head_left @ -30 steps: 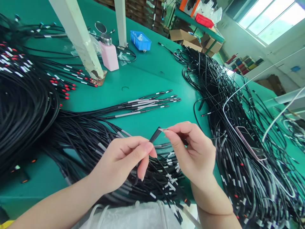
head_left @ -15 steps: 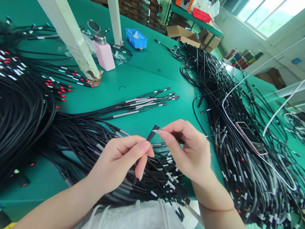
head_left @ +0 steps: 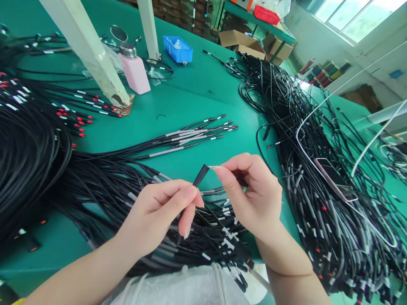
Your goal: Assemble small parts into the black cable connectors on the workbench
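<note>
My left hand (head_left: 160, 212) pinches a short black tube piece (head_left: 201, 175) between thumb and forefinger, its tip pointing up to the right. My right hand (head_left: 254, 195) is closed in a pinch right at that tip, holding something thin and pale that I cannot make out. Both hands hover above a bundle of black cables with white labels (head_left: 219, 237) at the near edge of the green table (head_left: 178, 106). A small fan of cables with silver braided sections (head_left: 190, 137) lies just beyond the hands.
Thick black cable bundles with red tips (head_left: 34, 127) fill the left; a large tangled cable heap (head_left: 318, 190) with a phone (head_left: 333, 178) on it covers the right. A pink dispenser bottle (head_left: 133, 72), white posts (head_left: 85, 51), a blue tray (head_left: 178, 48) and cardboard boxes (head_left: 244, 42) stand farther back.
Both hands keep the same pinch on the tube piece; the view has shifted slightly so the scene sits a little higher and to the left.
</note>
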The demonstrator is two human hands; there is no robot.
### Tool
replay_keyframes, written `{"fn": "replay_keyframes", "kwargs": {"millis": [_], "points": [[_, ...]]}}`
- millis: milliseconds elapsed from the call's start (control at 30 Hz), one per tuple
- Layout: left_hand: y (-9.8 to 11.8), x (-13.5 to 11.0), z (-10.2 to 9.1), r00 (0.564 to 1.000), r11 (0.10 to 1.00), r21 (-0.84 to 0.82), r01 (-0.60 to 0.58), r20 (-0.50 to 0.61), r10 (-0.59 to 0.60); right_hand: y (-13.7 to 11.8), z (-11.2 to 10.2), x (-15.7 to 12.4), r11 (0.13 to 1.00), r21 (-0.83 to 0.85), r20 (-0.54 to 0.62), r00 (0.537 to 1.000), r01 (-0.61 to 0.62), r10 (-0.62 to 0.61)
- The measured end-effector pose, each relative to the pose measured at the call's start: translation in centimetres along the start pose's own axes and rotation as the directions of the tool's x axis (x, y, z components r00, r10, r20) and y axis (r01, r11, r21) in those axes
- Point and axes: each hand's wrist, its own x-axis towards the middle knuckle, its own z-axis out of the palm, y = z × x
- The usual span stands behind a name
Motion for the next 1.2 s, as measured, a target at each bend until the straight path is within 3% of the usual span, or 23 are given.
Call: {"fn": "replay_keyframes", "kwargs": {"millis": [133,300,433,700,867,1200], "points": [[0.2,-0.2,0.2,0.999,1.0,-0.01,0.019,-0.043,-0.019,-0.1,0.1,0.1,0.998,-0.044,0.009,0.999,0.034,-0.034],[0.2,-0.1,0.0,1.0,1.0,0.003,0.003,0.016,-0.003,-0.2,0.2,0.1,0.998,-0.057,0.02,0.999,0.031,-0.03],[0.1,0.0,0.0,0.999,0.999,-0.023,0.024,-0.023,-0.024,-0.1,0.2,0.2,1.0,0.001,0.088,0.996,0.0,0.0],[-0.7,0.4,-1.3,0.981,1.0,0.023,0.01,0.192,-0.014,-0.1,0.1,0.1,0.995,0.085,0.146,0.988,-0.061,0.048],[-0.4,0.4,-1.2,0.988,1.0,-0.006,-0.003,0.152,0.004,0.0,0.0,-0.1,0.992,0.115,0.145,0.989,-0.058,0.041],[-0.7,0.2,-1.4,0.984,1.0,-0.017,-0.014,0.178,0.017,-0.1,0.2,-0.4,0.999,0.042,0.169,0.986,0.001,-0.008]]}}
